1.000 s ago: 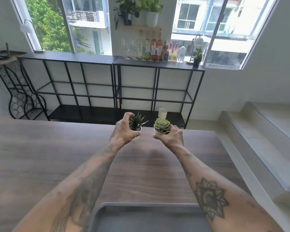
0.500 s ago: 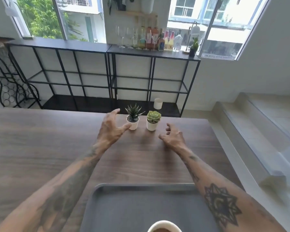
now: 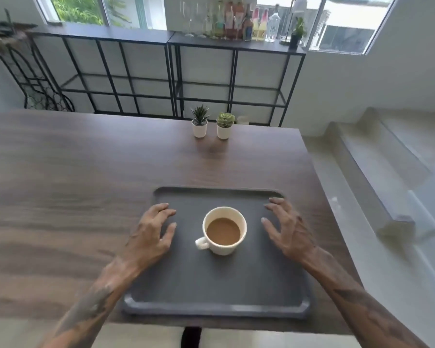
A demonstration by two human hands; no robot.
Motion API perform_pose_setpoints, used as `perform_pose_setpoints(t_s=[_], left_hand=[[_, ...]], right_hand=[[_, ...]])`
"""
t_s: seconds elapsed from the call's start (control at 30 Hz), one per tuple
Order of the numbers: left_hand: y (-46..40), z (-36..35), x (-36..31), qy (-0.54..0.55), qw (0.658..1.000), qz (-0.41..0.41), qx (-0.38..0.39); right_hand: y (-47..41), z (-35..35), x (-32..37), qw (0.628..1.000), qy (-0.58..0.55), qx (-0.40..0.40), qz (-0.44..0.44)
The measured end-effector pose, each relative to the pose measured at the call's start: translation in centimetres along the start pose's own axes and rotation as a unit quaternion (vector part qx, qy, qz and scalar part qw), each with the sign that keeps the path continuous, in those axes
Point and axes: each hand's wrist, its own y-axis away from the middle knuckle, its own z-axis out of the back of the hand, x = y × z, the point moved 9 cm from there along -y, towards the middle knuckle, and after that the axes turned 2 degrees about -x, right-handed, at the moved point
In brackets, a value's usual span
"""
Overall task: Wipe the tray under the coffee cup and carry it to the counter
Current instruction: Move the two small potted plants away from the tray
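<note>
One dark grey tray (image 3: 211, 285) lies on the wooden table (image 3: 73, 184) near its front edge, with one white coffee cup (image 3: 224, 231) of milky coffee standing on it. Two hands are over the tray, well apart, the cup between them. The left hand (image 3: 151, 234) and right hand (image 3: 289, 229) both have spread, loosely bent fingers and hold nothing. Two small potted plants (image 3: 199, 124) stand side by side at the table's far edge.
</note>
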Motion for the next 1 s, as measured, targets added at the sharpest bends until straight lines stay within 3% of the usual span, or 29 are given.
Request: perform_pose_setpoints(t_s=[0.33, 1.0], left_hand=[[4.5, -3.0, -0.5, -0.160, 0.986, -0.005, 0.038], [3.3, -3.4, -0.9, -0.181, 0.982, -0.024, 0.038]], right_hand=[[5.1, -3.6, 1.8, 0.995, 0.090, 0.019, -0.032], [4.8, -3.9, 1.4, 0.994, 0.096, 0.019, -0.052]])
